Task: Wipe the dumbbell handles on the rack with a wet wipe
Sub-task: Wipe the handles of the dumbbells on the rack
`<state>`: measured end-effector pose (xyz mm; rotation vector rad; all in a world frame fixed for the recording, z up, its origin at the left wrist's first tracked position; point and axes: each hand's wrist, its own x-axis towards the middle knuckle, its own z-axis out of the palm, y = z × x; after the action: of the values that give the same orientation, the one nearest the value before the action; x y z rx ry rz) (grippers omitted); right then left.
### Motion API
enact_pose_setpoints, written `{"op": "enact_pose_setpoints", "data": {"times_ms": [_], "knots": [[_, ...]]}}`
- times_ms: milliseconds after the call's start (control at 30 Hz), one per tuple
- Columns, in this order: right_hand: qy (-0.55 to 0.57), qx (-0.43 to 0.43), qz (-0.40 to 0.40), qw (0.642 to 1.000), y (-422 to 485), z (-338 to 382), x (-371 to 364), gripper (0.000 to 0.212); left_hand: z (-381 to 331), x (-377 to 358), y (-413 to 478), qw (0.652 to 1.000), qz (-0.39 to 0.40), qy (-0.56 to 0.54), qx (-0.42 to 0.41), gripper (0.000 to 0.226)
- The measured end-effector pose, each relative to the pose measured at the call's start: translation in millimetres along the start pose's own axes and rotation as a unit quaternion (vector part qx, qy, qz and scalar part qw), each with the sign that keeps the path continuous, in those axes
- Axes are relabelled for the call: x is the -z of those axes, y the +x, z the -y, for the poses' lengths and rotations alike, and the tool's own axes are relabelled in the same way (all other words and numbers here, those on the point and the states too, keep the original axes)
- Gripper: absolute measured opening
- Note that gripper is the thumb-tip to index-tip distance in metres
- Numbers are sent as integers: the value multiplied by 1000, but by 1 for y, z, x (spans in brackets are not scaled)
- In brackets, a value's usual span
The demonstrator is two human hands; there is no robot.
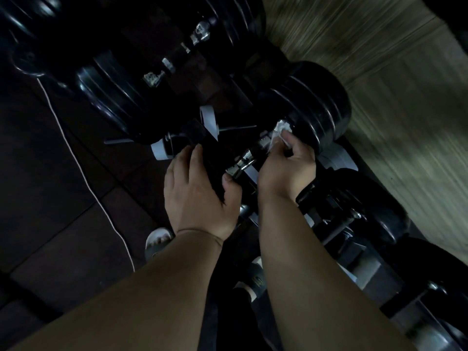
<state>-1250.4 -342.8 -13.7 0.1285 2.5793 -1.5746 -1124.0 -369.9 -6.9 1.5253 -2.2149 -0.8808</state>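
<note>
A dark rack [336,158] runs diagonally from upper left to lower right, with pale grey cradles [209,117] along its rails. A black dumbbell [314,105] lies across its middle, with the chrome handle [247,158] spanning the gap between the rails. More dumbbells [119,92] rest side by side on the rack farther up, and others sit at the lower right. Left of the rack, the floor [50,160] is made of dark square tiles. A white cable [83,168] lies on it in a long curve. A sandalled foot [158,240] stands on the tiles just beside the rack.
</note>
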Motion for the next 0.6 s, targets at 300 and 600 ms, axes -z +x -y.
{"op": "enact_pose_setpoints", "data": {"times_ms": [300, 600], "knots": [[-115, 97, 92, 984, -3, 5, 12, 26, 3, 1, 1, 999, 14, -22, -22, 70], [-250, 153, 232, 928, -7, 21, 20, 28, 4, 1, 2, 1000, 7, -18, -22, 71]]}}
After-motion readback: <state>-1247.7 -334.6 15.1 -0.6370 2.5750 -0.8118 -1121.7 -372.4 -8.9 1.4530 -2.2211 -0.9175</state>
